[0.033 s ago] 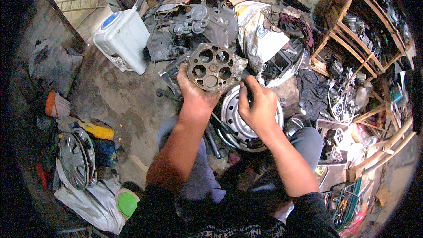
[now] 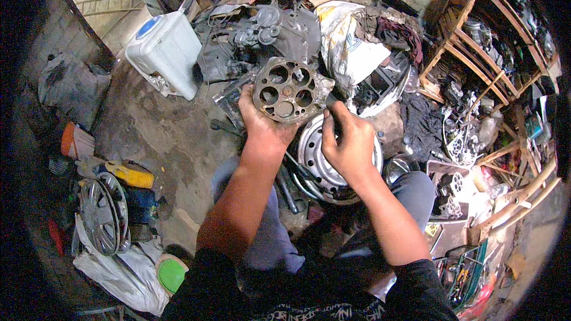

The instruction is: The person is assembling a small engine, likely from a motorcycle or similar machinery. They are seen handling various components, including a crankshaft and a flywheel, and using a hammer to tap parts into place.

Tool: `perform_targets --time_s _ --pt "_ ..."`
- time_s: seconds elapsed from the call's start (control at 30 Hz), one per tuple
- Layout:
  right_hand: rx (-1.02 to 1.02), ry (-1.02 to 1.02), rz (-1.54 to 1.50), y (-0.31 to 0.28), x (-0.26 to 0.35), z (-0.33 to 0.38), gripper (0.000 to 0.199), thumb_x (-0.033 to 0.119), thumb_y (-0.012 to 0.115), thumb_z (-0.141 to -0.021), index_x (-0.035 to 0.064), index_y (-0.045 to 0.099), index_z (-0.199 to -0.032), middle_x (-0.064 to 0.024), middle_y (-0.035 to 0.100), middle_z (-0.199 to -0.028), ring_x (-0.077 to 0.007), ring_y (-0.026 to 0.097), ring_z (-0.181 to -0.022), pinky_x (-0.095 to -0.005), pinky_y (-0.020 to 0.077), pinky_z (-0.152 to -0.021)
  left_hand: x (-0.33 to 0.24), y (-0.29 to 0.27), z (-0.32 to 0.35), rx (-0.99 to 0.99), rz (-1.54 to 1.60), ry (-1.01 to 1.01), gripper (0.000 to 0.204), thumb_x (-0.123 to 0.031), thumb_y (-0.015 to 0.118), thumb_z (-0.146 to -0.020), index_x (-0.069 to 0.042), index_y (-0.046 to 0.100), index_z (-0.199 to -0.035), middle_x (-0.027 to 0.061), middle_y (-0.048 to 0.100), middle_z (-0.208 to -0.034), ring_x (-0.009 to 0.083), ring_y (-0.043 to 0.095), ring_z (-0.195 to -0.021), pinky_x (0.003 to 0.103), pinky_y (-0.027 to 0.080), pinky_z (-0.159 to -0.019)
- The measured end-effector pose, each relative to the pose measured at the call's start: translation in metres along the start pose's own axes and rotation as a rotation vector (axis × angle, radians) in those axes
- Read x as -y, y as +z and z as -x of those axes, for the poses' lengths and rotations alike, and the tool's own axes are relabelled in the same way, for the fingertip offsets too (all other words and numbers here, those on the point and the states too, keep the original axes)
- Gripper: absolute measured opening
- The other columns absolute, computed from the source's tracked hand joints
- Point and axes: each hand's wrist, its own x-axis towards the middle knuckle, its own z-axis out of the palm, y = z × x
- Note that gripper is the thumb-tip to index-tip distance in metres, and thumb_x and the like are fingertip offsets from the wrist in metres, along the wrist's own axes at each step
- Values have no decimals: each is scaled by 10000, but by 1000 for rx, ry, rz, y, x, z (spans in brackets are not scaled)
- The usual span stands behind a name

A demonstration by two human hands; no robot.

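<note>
My left hand (image 2: 264, 122) is closed round the lower left side of a round grey metal cylinder block (image 2: 287, 91), holding it up in front of me. Its face shows several round bores about a worn centre. Beside the block's right edge, my right hand (image 2: 351, 142) has its fingers curled in a pinch, the fingertips near a ragged grey edge. What they grip, if anything, is too small to make out. Below both hands lies a silver steel wheel rim (image 2: 315, 160), partly covered by my right hand.
Beyond the block sits a large greasy gearbox-like casing (image 2: 279, 32). A white cooler box (image 2: 165, 53) stands at the far left. Wheel covers (image 2: 101, 217) lean at the left, a tool tray (image 2: 467, 276) lies at the lower right, and a wooden shelf (image 2: 470, 38) full of parts rises at right.
</note>
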Motion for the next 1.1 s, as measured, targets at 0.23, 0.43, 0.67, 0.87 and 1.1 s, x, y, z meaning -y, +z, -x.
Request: perform_targets --time_s 0.23,0.43,0.67,0.87,1.1 --pt "-100 -84 -15 -1 -1 -6 129 132 706 -828 37 647 -892 -188 635 -662 -393 633 -585 -485 491 -559 4 -4 -7 95 8 -8 597 -496 328 -955 -67 647 -1219 162 667 -1216 363 638 -1106 562 525 -946" --pt "74 -60 61 4 0 2 177 187 716 -806 50 650 -894 -197 616 -593 -388 638 -548 -493 492 -536 3 -4 -11 42 -63 7 600 -511 355 -972 -55 644 -1236 159 675 -1209 348 647 -1092 518 533 -946" --pt "103 -81 1 2 0 11 189 180 715 -798 48 646 -914 -190 610 -572 -385 635 -525 -490 499 -524 4 -15 -19 82 -84 -46 548 -523 419 -971 -112 654 -1246 124 693 -1205 346 655 -1084 542 526 -941" --pt "45 -91 22 2 -6 12 178 187 716 -804 53 631 -884 -180 597 -563 -375 623 -508 -490 485 -513 4 -17 -22 123 -43 -65 496 -457 418 -996 -93 663 -1227 128 706 -1171 341 672 -1052 531 544 -935" --pt "34 -87 45 5 -8 13 164 164 723 -799 53 618 -858 -171 587 -550 -360 612 -488 -480 472 -486 3 -7 -13 94 -78 -57 543 -478 396 -1014 -47 640 -1238 149 683 -1212 339 654 -1079 514 523 -968"
